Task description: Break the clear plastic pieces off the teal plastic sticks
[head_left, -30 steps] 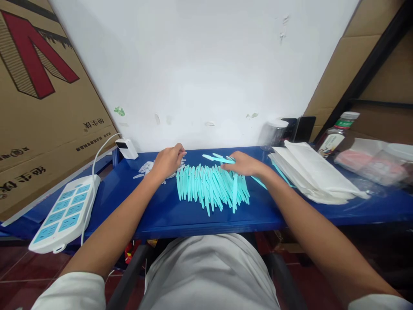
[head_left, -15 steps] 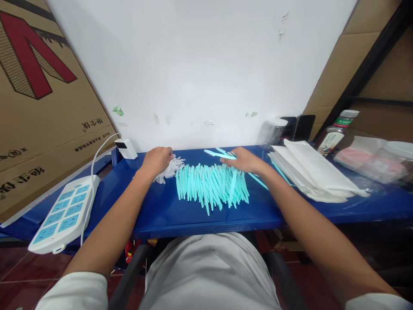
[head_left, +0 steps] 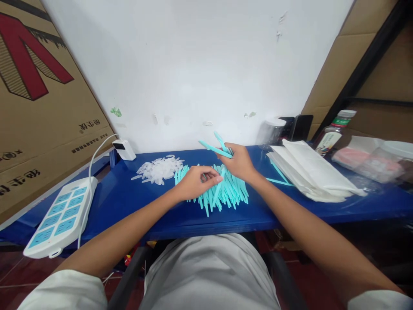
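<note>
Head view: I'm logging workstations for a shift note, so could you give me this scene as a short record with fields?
left hand: curled at the turquoise pile; whether it grips a piece is unclear
right hand: holds turquoise sticks, raised behind the pile
white pieces: heaped left of the pile
surface: blue table
left side: power strip, cardboard box
right side: stacked white sheets or bags, labelled bottle
</note>
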### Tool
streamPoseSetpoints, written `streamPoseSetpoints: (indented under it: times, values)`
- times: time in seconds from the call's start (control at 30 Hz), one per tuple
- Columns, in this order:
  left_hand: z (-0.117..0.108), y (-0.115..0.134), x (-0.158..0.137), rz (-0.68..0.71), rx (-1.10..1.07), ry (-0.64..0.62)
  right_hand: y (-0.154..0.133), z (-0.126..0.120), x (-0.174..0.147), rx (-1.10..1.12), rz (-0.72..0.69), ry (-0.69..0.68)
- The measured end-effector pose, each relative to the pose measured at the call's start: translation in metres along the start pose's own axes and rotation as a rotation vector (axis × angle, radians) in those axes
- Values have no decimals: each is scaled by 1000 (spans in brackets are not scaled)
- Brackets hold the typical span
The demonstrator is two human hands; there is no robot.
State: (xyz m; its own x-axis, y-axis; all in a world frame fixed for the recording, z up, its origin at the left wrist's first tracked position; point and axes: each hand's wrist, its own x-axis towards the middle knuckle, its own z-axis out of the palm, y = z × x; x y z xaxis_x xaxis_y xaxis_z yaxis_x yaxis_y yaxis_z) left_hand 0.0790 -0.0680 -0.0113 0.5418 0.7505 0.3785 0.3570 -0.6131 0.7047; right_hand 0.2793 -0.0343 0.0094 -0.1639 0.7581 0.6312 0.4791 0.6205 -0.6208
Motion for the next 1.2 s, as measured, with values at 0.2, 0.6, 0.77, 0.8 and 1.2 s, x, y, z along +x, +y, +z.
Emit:
streamPoseSetpoints:
  times: [0.2, 0.6, 0.77, 0.8, 1.2]
  values:
    - [11, 3, -3, -96, -187, -1, -6, 6, -5, 74, -38, -65]
    - [-4, 3, 5, -229, -490, 215, -5, 0, 1, 198, 97, -74]
    - [-16, -4, 9, -271, -559, 359, -7, 1, 0, 177, 76, -299]
    - [-16, -5, 9, -276, -565, 370, -8, 2, -1, 148, 63, -310]
    - [-15, -7, 11, -316, -564, 389, -14, -5, -3, 139, -29, -530]
